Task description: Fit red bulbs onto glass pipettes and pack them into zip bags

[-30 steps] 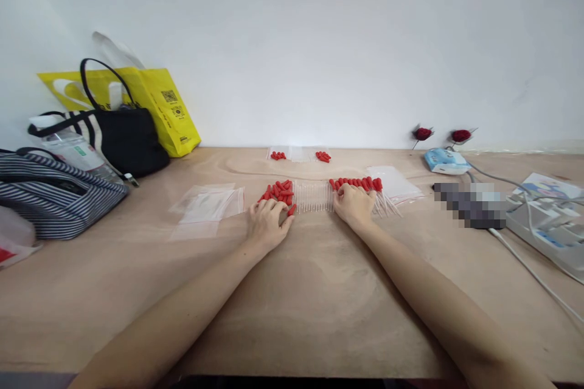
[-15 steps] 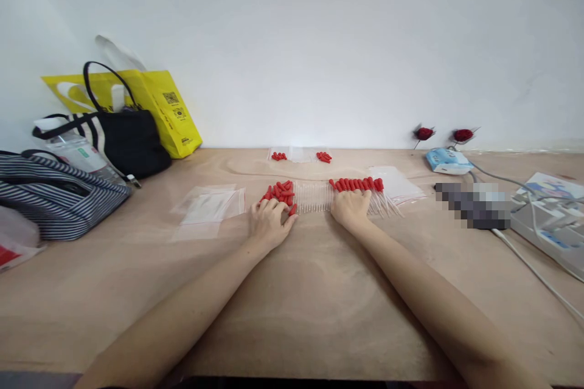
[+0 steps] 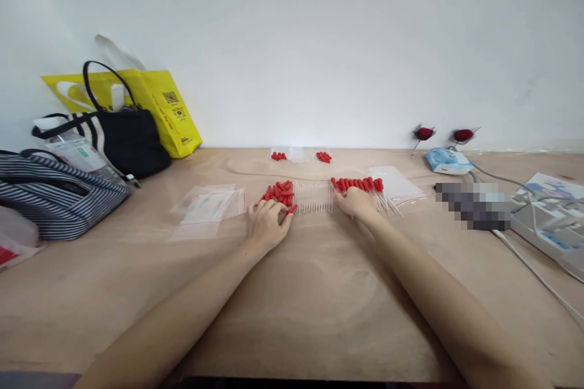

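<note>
My left hand (image 3: 268, 222) rests on the table at the near side of a pile of small red caps (image 3: 280, 191). Its thumb and fingers are closed on one red cap (image 3: 292, 209), which points up and to the right. My right hand (image 3: 358, 202) is closed at the left end of a row of red-topped thin white sticks (image 3: 358, 184); its fingertips are partly hidden, and what they pinch cannot be made out. Between the hands lies a row of thin clear sticks (image 3: 314, 197) side by side.
Clear plastic bags (image 3: 205, 209) lie left of the pile, and another bag (image 3: 396, 182) is at the right. Two small red heaps (image 3: 323, 157) sit by the wall. Handbags (image 3: 137, 140) stand left; a blue packet (image 3: 449, 161), a power strip (image 3: 552, 231) and cables are right.
The red cap in my left hand has tilted from steep to flatter, pointing right. My right hand has turned and shifted slightly right, its fingers now nearer the row's left end.
</note>
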The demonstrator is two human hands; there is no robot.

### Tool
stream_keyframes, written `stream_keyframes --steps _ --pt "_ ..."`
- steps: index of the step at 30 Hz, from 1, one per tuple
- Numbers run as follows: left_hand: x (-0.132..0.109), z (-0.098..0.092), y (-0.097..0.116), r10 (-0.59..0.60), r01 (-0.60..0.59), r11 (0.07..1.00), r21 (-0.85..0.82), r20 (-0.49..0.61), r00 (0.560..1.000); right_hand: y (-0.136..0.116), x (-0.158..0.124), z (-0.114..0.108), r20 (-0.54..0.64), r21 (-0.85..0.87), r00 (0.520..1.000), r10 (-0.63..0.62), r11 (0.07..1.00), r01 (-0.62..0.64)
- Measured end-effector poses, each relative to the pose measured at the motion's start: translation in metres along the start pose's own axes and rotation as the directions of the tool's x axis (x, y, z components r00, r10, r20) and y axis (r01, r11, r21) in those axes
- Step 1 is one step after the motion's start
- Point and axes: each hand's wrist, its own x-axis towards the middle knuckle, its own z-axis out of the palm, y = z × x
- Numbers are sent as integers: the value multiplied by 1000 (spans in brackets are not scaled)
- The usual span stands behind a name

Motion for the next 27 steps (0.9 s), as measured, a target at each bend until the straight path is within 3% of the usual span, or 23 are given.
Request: stream_keyframes --steps 6,9,13,17,21,27 --pt "-4 -6 2 65 -65 997 -29 8 998 6 -21 0 -20 10 983 -183 983 183" --pt "-8 -11 3 121 -117 991 -71 52 991 19 -39 8 -70 -7 943 -325 946 325" --pt "-12 -16 1 175 -164 980 -114 91 980 48 -54 19 -200 -91 755 -625 779 621" --pt "-12 -15 0 170 -161 981 -111 85 982 65 -56 21 -244 -76 710 -661 743 665" --pt "-6 -9 4 172 -165 982 -91 73 982 59 -54 19 -293 35 682 -670 705 708" --pt "-1 -1 9 169 -165 985 -56 65 983 38 -53 34 -332 144 710 -621 710 689"
